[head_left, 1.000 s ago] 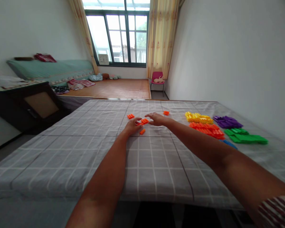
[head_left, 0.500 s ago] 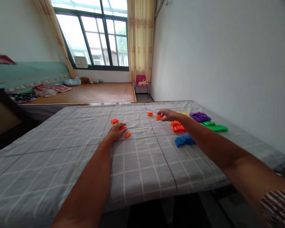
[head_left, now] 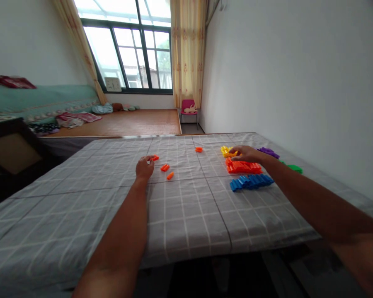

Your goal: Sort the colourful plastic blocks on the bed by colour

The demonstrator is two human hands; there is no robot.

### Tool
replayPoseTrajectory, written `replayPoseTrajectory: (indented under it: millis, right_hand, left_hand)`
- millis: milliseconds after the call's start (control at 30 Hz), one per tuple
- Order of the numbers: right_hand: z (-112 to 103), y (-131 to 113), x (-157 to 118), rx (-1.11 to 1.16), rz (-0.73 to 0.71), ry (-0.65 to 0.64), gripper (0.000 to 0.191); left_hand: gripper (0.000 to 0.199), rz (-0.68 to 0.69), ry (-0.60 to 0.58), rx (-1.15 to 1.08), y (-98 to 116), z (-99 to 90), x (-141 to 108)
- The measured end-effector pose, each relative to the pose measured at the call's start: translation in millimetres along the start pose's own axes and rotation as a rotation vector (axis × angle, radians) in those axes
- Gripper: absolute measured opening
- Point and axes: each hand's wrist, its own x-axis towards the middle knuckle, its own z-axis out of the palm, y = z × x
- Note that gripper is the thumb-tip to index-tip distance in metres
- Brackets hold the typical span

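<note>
Although the orange pile (head_left: 245,167) sits grouped, I see orange bits (head_left: 165,167) still loose on the cloth (head_left: 189,215); the left hand (head_left: 144,169) is at one, grip unclear, the right hand (head_left: 247,153) over the pile, fingers apart.

On grey checked cloth (head_left: 192,219), your left hand (head_left: 144,167) is at an orange cluster (head_left: 156,157); your right hand (head_left: 246,153) is by yellow pieces (head_left: 225,151) and orange-red pieces (head_left: 244,167).

1. Daylight enters by a dark-framed window (head_left: 129,58), with a yellow curtain (head_left: 189,54) on each side.
2. The right wall (head_left: 292,78) is white.
3. A pink chair (head_left: 187,104) stands near a low brown platform (head_left: 139,121).
</note>
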Motion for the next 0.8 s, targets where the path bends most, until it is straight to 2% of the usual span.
replayPoseTrajectory:
  millis: [100, 233, 367, 500, 567, 633, 733, 800]
  right_hand:
    - [13.2, -39.5, 24.6, 0.062, -0.123, 0.033, 0.032]
    - [53.9, -108.9, 65.1, 0.092, -0.240, -0.001, 0.026]
    - [101.1, -183.0, 102.1, 0.102, -0.312, -0.009, 0.027]
    - [131.8, -238.7, 125.3, 0.023, -0.290, -0.060, 0.044]
    - [138.0, -251.7, 128.8, -0.046, -0.308, -0.068, 0.044]
    - [137.4, -253.0, 126.1, -0.075, -0.351, -0.071, 0.037]
    - [123.4, -233.5, 112.1, -0.046, -0.426, -0.054, 0.036]
    - [105.3, -205.9, 98.4, -0.029, -0.448, -0.006, 0.038]
  left_hand:
    - [0.035, -0.097, 0.021, 0.026, -3.7, -3.2, 0.2]
    - [0.041, -0.150, 0.013, 0.024, -9.6, -1.4, 1.2]
    - [0.047, -0.118, -0.106, 0.054, -16.3, 2.1, 3.2]
    - [0.049, -0.045, -0.199, 0.139, -19.0, 7.1, 2.6]
    - [0.048, -0.018, -0.220, 0.180, -19.6, 9.8, 1.3]
    - [0.046, 0.001, -0.220, 0.214, -20.5, 11.6, 0.0]
    - [0.044, 0.022, -0.212, 0.252, -22.5, 12.7, -0.1]
    - [0.042, 0.030, -0.223, 0.277, -23.8, 13.1, 1.2]
